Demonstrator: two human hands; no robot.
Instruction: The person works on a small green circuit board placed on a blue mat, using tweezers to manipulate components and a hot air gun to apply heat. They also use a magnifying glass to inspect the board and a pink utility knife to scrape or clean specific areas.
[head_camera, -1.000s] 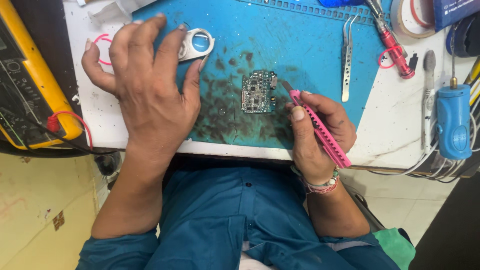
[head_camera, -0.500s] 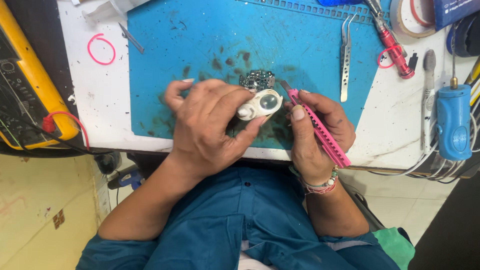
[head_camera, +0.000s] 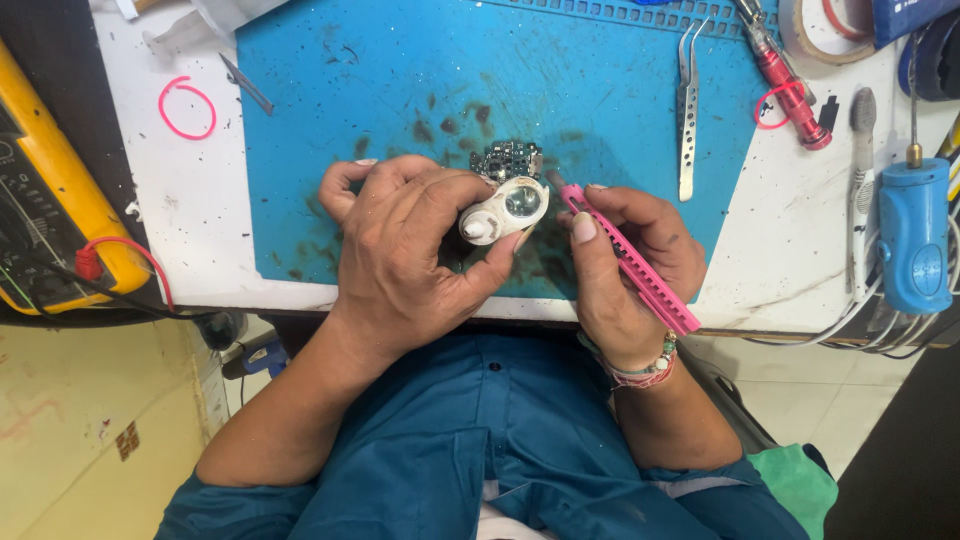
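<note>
The left hand (head_camera: 415, 245) pinches a small white magnifier (head_camera: 503, 209) between thumb and fingers, its round lens turned up and held just over the near edge of a small dark circuit board (head_camera: 507, 159). That board lies on the blue mat (head_camera: 420, 70), near the mat's middle, and is partly hidden by the magnifier and the left hand's fingers.

The right hand (head_camera: 625, 265) sits just right of the board, its grip pressed together around a slim pink tool (head_camera: 625, 258). The tool's tip points up-left and ends right beside the board's right edge; whether it touches the board cannot be told. Its handle runs down-right, past the wrist, which wears a beaded bracelet (head_camera: 640, 372).

Right of the board, still on the mat, a pair of steel tweezers (head_camera: 686, 110) lies lengthwise, well apart from both hands. Further right, off the mat on the white worktop (head_camera: 185, 215), lie a red-handled tool (head_camera: 785, 85) and a blue cylindrical tool (head_camera: 914, 235) with cables. Far left of the board a yellow multimeter (head_camera: 55, 200) rests at the worktop's edge, with a red lead. A pink loop (head_camera: 187, 107) lies on the worktop, left of the mat.
</note>
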